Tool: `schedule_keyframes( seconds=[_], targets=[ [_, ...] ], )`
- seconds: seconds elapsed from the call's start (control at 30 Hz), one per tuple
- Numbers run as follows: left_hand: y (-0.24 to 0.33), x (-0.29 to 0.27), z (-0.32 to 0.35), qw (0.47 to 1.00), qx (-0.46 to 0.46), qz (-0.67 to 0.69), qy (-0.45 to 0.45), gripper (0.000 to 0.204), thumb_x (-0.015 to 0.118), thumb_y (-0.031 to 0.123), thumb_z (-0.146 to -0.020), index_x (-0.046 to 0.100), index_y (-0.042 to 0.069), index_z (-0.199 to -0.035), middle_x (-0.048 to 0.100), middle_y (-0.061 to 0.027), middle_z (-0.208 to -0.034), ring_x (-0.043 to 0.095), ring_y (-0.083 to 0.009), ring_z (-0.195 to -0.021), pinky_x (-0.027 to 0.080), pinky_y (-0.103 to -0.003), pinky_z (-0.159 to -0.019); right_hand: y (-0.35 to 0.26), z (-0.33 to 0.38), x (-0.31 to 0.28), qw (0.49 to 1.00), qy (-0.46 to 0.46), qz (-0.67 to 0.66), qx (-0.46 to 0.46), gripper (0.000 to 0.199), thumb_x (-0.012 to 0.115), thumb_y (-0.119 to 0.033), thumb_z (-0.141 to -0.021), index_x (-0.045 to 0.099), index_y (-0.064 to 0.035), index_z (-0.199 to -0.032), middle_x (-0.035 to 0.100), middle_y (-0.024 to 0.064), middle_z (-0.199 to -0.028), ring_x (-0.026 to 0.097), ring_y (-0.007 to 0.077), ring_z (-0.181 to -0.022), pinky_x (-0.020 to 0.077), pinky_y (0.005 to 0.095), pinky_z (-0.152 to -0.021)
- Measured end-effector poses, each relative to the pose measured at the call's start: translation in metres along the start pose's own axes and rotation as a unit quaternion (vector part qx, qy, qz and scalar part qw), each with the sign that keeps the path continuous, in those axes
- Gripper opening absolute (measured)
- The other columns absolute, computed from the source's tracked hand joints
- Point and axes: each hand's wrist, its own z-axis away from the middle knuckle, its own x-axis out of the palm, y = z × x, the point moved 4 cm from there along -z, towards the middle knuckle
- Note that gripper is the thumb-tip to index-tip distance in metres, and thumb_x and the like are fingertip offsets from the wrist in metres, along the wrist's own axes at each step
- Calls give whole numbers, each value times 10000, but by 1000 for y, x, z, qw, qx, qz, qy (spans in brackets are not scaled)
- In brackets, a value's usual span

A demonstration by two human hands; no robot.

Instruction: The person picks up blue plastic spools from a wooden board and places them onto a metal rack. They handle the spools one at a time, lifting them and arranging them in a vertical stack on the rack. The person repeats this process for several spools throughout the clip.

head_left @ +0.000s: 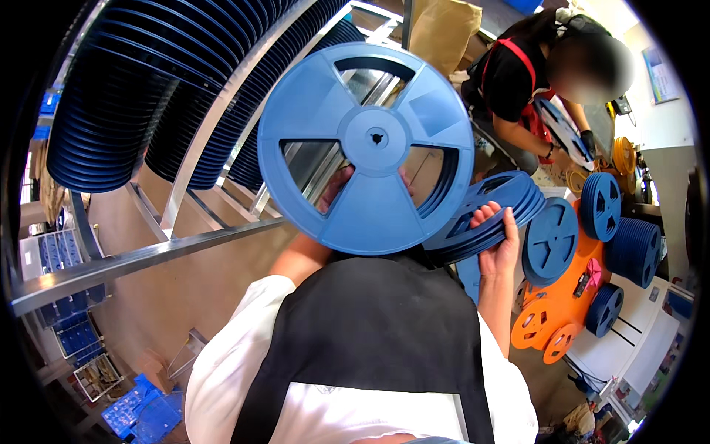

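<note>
My left hand (336, 185) holds up a single blue plastic reel (366, 148), flat face toward me; the fingers show through the reel's cut-out windows. To its right, my right hand (499, 240) grips a stack of several blue reels (488, 214) held on edge. Long rows of dark blue reels (133, 81) stand on a metal rack at the upper left, just beyond the raised reel.
A metal rack bar (140, 259) crosses the left. Blue reels (617, 229) and orange reels (555, 325) lie on a white table at right. Another person in a black shirt with red straps (518, 74) handles a reel at upper right. Blue trays (140, 414) sit on the floor lower left.
</note>
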Motion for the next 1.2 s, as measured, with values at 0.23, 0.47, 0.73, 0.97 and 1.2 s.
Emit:
schedule_keyframes(
  seconds=[0.23,0.47,0.73,0.97,1.2],
  targets=[
    [-8,9,48,983,160,-89,27,803,614,602,-825,412,51,-1372,516,-135,-1267,497,-253,-1197,397,-410,-1065,12,-23,32,997,-52,40,44,397,598,-282,-921,555,22,-1173,638,190,-1152,648,318,-1023,534,438,-889],
    [-4,46,108,924,306,-223,52,766,594,554,-860,391,31,-1381,523,-141,-1256,496,-295,-1210,392,-474,-1073,44,-45,43,980,-118,90,133,370,581,-259,-905,530,-8,-1172,613,194,-1222,610,335,-1094,477,467,-944],
    [23,69,177,853,438,-193,210,612,751,313,-777,496,33,-1257,588,-101,-1103,572,-245,-1055,486,-403,-930,61,-66,51,971,-156,92,156,390,587,-253,-881,526,-21,-1189,599,167,-1227,589,328,-1116,471,466,-949],
    [116,126,182,630,570,-407,335,433,768,250,-746,578,89,-1100,617,-34,-941,615,-172,-886,536,-341,-789,57,-76,47,978,-147,83,122,368,575,-137,-804,535,-45,-1157,572,106,-1037,583,278,-950,514,464,-846],
    [206,148,158,592,572,-456,339,399,771,252,-703,604,120,-1041,589,16,-833,584,-137,-776,499,-284,-702,53,-74,37,977,-163,45,129,292,556,-120,-779,543,-43,-1061,595,83,-913,598,245,-811,514,416,-825]
  ],
)
